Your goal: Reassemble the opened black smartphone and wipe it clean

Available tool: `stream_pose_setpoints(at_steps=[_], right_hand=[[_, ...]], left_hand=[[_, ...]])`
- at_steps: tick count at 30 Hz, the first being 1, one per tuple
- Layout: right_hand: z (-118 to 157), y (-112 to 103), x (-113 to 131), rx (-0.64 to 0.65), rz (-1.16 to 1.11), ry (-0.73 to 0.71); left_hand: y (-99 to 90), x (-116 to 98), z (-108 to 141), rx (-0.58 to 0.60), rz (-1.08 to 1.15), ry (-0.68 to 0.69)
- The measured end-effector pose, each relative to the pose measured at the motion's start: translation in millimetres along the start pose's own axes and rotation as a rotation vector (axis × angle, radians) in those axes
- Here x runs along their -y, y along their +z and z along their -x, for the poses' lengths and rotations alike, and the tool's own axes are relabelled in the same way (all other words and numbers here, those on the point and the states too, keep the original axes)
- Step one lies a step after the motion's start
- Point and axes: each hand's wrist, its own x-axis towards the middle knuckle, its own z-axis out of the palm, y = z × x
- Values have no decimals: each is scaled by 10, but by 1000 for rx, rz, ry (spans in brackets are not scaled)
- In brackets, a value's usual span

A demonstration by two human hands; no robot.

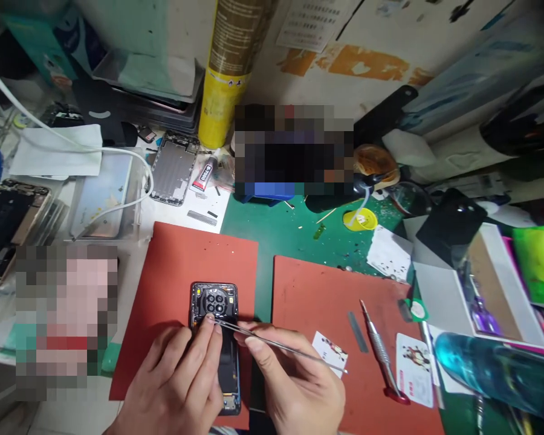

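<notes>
An opened phone (228, 370) lies lengthwise on the left red mat (181, 260), toward seven o'clock in the view. Its inside is mostly black, with a round camera cluster (214, 300) of four dark rings near its twelve o'clock end, small yellow marks beside the cluster, a bluish rim along its three o'clock side and a grayish, metallic patch at six o'clock. The left hand (179, 377) presses its fingertips just below the cluster; the right hand (299, 383) pinches slim metal tweezers (283, 347), their tips at those fingertips. Whether they grip anything, I cannot tell. A screwdriver (379, 346) lies toward four o'clock.
</notes>
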Motion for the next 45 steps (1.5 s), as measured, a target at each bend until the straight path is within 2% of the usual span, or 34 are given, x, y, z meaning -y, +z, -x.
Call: stream_pose_setpoints(at_steps=[8, 11, 17, 24, 29, 45], right_hand=[[-73, 68, 43, 89, 12, 9], [-102, 56, 74, 65, 37, -10], [-171, 4, 97, -83, 81, -33], [-213, 84, 60, -43, 25, -40], [-261, 92, 43, -72, 22, -13], [-157, -164, -141, -172, -17, 31]], left_hand=[[-12, 2, 29, -10, 28, -4], [-15, 4, 28, -19, 36, -10], [3, 9, 22, -26, 68, -19], [0, 18, 33, -18, 88, -8], [5, 29, 23, -21, 90, 1], [45, 59, -18, -62, 92, 49]])
